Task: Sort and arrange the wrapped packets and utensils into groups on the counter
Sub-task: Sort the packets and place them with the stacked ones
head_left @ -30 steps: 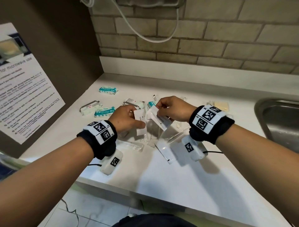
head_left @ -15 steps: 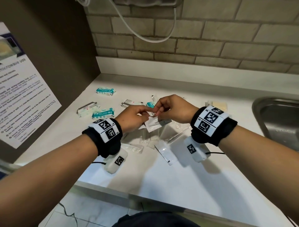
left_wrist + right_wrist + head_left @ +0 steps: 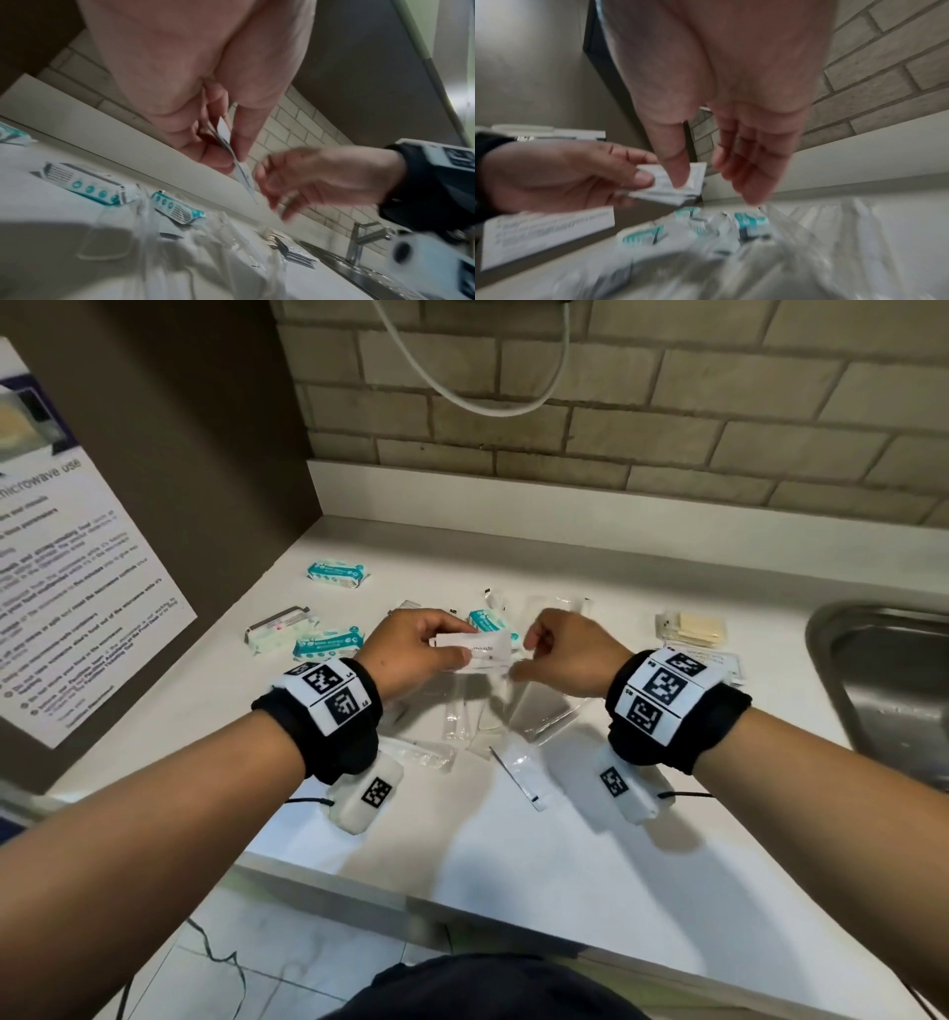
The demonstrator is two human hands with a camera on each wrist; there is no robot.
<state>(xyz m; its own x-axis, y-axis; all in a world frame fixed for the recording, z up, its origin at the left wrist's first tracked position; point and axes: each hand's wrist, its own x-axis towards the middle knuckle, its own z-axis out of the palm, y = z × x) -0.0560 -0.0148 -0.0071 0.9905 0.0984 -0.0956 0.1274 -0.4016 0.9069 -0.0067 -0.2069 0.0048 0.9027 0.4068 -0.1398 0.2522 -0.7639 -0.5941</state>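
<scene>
My left hand (image 3: 452, 649) pinches a small stack of flat white packets (image 3: 485, 649) above the middle of the counter (image 3: 565, 855). The left wrist view shows the packets (image 3: 241, 174) edge-on between thumb and fingers. My right hand (image 3: 529, 660) hovers just right of them, fingers relaxed and holding nothing. In the right wrist view its fingers (image 3: 752, 182) hang loose beside the packets (image 3: 670, 192). Clear-wrapped utensils (image 3: 539, 716) lie under both hands, and a long white sachet (image 3: 524, 773) lies nearer me.
Teal wipe packs (image 3: 338, 575) (image 3: 328, 649) (image 3: 488, 621) and a white-green pack (image 3: 280, 629) lie at the left. A stack of beige packets (image 3: 693, 629) sits at the right, beside a steel sink (image 3: 883, 680). A printed notice (image 3: 77, 588) covers the left wall.
The packet from my right hand has joined the one in my left hand. My right hand has let go and drawn slightly to the right.
</scene>
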